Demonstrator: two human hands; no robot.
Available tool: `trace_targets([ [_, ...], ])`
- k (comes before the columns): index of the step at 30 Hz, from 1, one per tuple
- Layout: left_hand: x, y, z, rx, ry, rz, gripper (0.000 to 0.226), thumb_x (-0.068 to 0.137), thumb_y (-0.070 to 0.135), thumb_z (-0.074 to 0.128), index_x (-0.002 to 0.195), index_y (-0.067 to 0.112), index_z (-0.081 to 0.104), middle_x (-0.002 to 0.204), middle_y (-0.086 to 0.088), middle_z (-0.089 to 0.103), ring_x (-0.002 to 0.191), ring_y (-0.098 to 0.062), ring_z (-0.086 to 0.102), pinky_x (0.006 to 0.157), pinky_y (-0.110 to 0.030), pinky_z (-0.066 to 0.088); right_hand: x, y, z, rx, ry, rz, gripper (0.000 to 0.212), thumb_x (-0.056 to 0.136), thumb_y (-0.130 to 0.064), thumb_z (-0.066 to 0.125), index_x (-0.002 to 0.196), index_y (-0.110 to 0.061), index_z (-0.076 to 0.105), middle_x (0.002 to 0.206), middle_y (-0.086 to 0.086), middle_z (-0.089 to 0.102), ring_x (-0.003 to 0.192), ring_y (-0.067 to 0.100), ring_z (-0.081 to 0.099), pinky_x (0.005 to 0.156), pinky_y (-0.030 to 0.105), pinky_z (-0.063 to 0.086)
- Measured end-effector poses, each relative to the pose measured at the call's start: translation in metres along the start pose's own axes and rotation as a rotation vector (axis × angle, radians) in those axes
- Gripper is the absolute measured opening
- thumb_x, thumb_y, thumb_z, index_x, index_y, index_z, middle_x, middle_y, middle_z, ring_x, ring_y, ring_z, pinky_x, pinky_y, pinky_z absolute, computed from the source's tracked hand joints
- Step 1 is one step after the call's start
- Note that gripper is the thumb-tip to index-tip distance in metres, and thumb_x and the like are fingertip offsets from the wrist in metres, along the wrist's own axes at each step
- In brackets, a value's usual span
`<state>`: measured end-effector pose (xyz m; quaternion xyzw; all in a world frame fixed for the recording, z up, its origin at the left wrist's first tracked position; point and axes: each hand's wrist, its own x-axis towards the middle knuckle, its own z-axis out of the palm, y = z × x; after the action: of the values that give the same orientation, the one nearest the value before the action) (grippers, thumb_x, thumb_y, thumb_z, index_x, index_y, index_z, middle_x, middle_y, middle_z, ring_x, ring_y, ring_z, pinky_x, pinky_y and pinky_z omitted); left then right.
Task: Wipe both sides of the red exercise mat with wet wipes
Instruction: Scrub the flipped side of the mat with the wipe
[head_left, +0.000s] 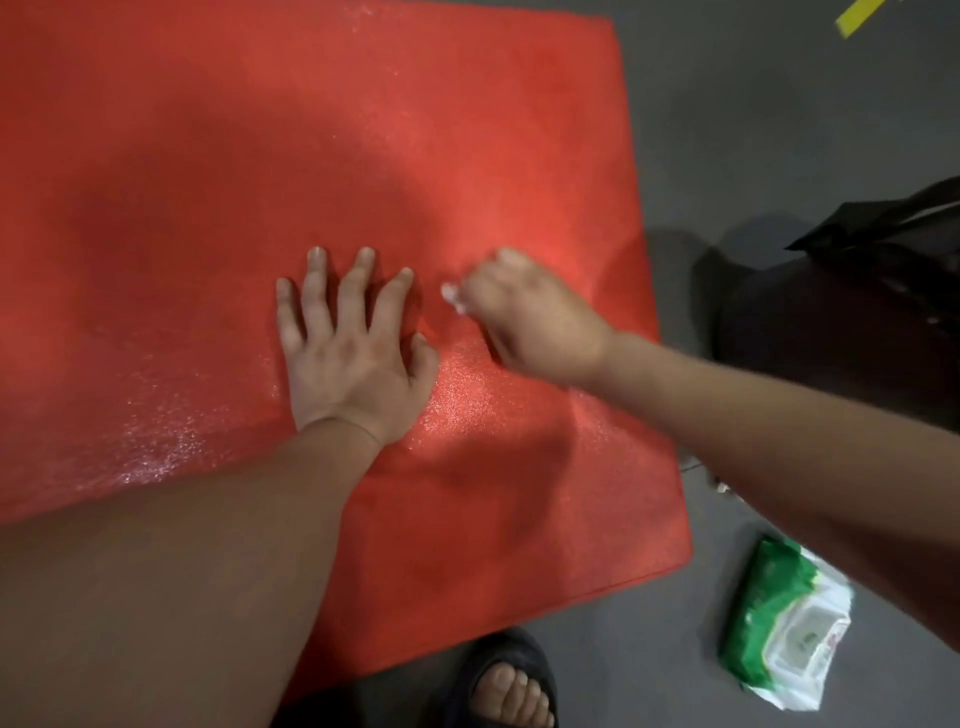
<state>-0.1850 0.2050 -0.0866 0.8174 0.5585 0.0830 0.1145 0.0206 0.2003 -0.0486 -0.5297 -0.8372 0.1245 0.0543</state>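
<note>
Grey floor holds red mat (218, 156), left hand (348, 343) splayed flat, right hand (524, 322) bunching wipe (451, 297).

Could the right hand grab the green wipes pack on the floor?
Probably yes. The wipes pack lies on bare floor beside the mat, nothing covering it, though the right hand holds a wipe.

**Textured red foam exercise mat (260, 130) laid flat on grey floor (701, 130)**

The left grip (348, 353) is pressed flat on the mat, fingers spread. Just beside it, the blurred right grip (530, 322) is curled round a small white wet wipe (452, 299), held against the mat. A green-and-white pack of wipes (784, 629) and a black bag (857, 301) are seen on the floor, right of the mat.
</note>
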Motion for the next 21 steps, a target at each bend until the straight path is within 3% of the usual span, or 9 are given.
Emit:
trace_targets([
  [3,0.000,0.001,0.001,0.004,-0.007,0.006,0.062,0.090,0.047,0.049,0.149,0.028,0.048,0.160,-0.006,0.038,0.153,-0.043,0.018,0.123,-0.063,0.009,-0.044,-0.017,0.002,0.030,-0.099,-0.114,0.021,0.101,-0.009,0.046,0.104,-0.002,0.065,0.091,0.010,0.058,0.081,0.030,0.049,0.078,0.041,0.047],
  [6,-0.001,0.002,0.001,0.007,-0.008,0.003,0.063,0.089,0.047,0.047,0.149,0.029,0.047,0.161,-0.005,0.037,0.154,-0.042,0.017,0.123,-0.063,0.009,-0.029,0.004,-0.003,-0.030,-0.093,-0.137,0.021,0.105,-0.019,0.046,0.103,-0.009,0.065,0.089,0.008,0.058,0.081,0.029,0.049,0.078,0.040,0.044],
  [8,0.000,0.003,0.000,0.014,-0.015,-0.006,0.064,0.088,0.048,0.046,0.149,0.029,0.046,0.161,-0.005,0.037,0.154,-0.041,0.016,0.123,-0.063,0.008,-0.003,0.025,-0.006,-0.092,0.006,-0.038,0.019,0.105,-0.020,0.046,0.097,-0.012,0.062,0.087,0.010,0.059,0.080,0.032,0.052,0.077,0.042,0.042],
  [11,0.001,0.005,-0.002,0.029,-0.049,-0.013,0.064,0.088,0.049,0.045,0.149,0.029,0.045,0.161,-0.006,0.036,0.154,-0.041,0.014,0.122,-0.065,0.008,0.021,0.045,-0.017,-0.115,0.142,0.274,0.012,0.098,-0.012,0.047,0.097,-0.011,0.060,0.086,0.015,0.062,0.081,0.038,0.054,0.075,0.041,0.036],
  [13,0.001,0.006,-0.005,0.062,-0.096,-0.002,0.064,0.089,0.049,0.043,0.150,0.028,0.043,0.162,-0.007,0.033,0.154,-0.043,0.012,0.122,-0.066,0.006,0.017,0.038,-0.018,-0.097,0.168,0.342,0.010,0.096,-0.010,0.048,0.095,-0.010,0.058,0.084,0.016,0.062,0.078,0.039,0.054,0.075,0.041,0.035],
  [15,0.005,0.005,-0.009,0.106,-0.151,0.024,0.063,0.091,0.050,0.042,0.149,0.026,0.042,0.162,-0.009,0.032,0.152,-0.045,0.014,0.121,-0.068,0.007,0.002,0.020,-0.013,-0.088,0.139,0.257,0.011,0.098,-0.012,0.048,0.092,-0.010,0.057,0.081,0.015,0.060,0.074,0.037,0.052,0.077,0.043,0.038],
  [18,0.029,-0.003,-0.019,0.134,-0.112,0.133,0.055,0.088,0.051,0.041,0.132,0.020,0.052,0.146,-0.012,0.044,0.140,-0.041,0.032,0.118,-0.065,0.019,-0.029,-0.003,-0.004,-0.033,0.074,0.147,0.021,0.104,-0.020,0.044,0.090,-0.011,0.057,0.080,0.012,0.058,0.072,0.034,0.050,0.077,0.043,0.042],
  [21,0.067,-0.007,-0.018,0.078,-0.036,0.118,0.056,0.089,0.046,0.041,0.135,0.015,0.050,0.151,-0.016,0.040,0.144,-0.038,0.030,0.122,-0.062,0.013,-0.044,0.000,-0.004,-0.014,0.065,0.124,0.016,0.103,-0.019,0.048,0.090,-0.012,0.056,0.082,0.009,0.057,0.073,0.033,0.050,0.075,0.043,0.047],
])
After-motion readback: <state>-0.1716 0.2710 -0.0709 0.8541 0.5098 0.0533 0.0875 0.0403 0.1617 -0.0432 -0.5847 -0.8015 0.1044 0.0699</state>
